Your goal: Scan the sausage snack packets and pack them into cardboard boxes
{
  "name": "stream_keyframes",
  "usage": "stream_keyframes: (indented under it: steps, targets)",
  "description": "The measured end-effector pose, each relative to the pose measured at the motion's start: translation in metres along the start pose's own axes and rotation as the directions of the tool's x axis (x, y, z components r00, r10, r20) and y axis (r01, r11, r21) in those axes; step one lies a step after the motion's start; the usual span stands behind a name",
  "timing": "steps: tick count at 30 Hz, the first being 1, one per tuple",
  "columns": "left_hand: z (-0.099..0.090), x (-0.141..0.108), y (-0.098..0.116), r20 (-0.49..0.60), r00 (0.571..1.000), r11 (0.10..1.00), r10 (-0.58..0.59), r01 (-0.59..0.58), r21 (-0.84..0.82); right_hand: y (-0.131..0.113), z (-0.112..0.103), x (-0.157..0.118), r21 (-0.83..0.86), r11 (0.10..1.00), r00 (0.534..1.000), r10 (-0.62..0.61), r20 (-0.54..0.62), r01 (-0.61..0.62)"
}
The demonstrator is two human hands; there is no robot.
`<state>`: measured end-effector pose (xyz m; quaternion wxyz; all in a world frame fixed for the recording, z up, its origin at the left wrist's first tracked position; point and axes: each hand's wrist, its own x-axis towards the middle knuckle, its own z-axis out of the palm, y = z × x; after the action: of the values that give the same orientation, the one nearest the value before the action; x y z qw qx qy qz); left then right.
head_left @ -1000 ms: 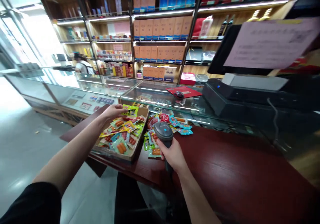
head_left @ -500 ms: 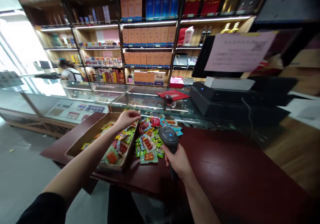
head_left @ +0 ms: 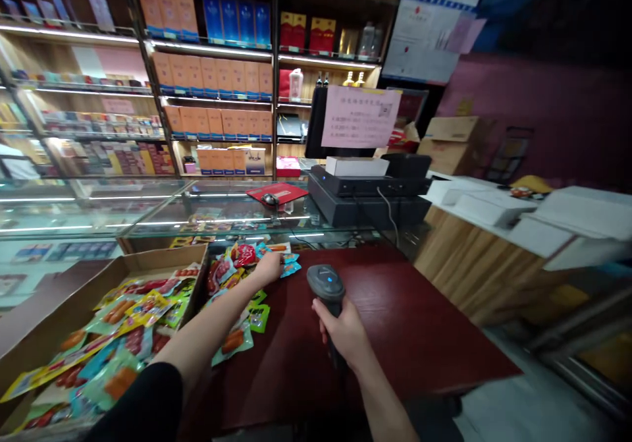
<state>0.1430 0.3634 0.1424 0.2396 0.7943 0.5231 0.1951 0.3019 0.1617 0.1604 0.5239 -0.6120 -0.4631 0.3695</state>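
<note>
My right hand (head_left: 342, 330) is wrapped around the handle of a dark grey barcode scanner (head_left: 326, 284), holding it upright over the table with a blue light on its head. My left hand (head_left: 269, 269) reaches to the far end of a pile of small snack packets (head_left: 257, 317), its curled fingers at some blue packets (head_left: 291, 265). What its fingertips hold, if anything, is hidden. My left forearm covers part of the pile. Left of it, a cardboard box (head_left: 106, 272) holds several colourful sausage snack packets (head_left: 148, 307).
The dark red table (head_left: 409, 323) meets a glass counter (head_left: 222, 201) bearing a red mouse pad (head_left: 286, 193) and a mouse (head_left: 270, 199). A monitor with a pink notice (head_left: 359, 118) stands above a black cash drawer (head_left: 340, 198). Shelves of boxed goods (head_left: 212, 76) line the back.
My left hand has gone from above the box's right edge to the blue packets in the pile. The view has turned right. My right hand still holds the scanner, now farther from the pile.
</note>
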Motion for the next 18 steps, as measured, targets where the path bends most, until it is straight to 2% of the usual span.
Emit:
stream_keyframes:
  steps: [4,9,12,15,17,18]
  targets:
    - [0.011,0.017,0.003,0.021,0.999,0.999,-0.048,0.048,0.025,0.002,-0.008,-0.002,-0.005,1.000,1.000,0.024,-0.016,-0.024]
    - [0.007,0.020,0.007,0.079,0.994,0.997,-0.076,0.075,0.015,0.002,-0.009,-0.007,-0.012,0.999,0.999,0.040,-0.015,-0.040]
    - [-0.003,0.010,0.004,0.130,0.988,0.995,-0.087,0.093,-0.040,0.002,-0.003,-0.008,0.000,0.998,0.998,0.055,0.007,-0.055]
    - [-0.022,-0.003,-0.004,0.146,0.983,0.985,-0.109,0.127,-0.120,0.005,0.009,-0.008,0.013,0.999,0.998,0.050,0.048,-0.051]
    - [-0.037,-0.013,-0.011,0.142,0.981,0.959,-0.129,0.160,-0.233,0.006,0.019,-0.009,0.011,0.999,0.996,0.044,0.079,-0.045]
    - [-0.045,-0.019,-0.014,0.136,0.980,0.923,-0.142,0.181,-0.339,0.004,0.025,-0.009,0.007,0.999,0.995,0.040,0.094,-0.041]
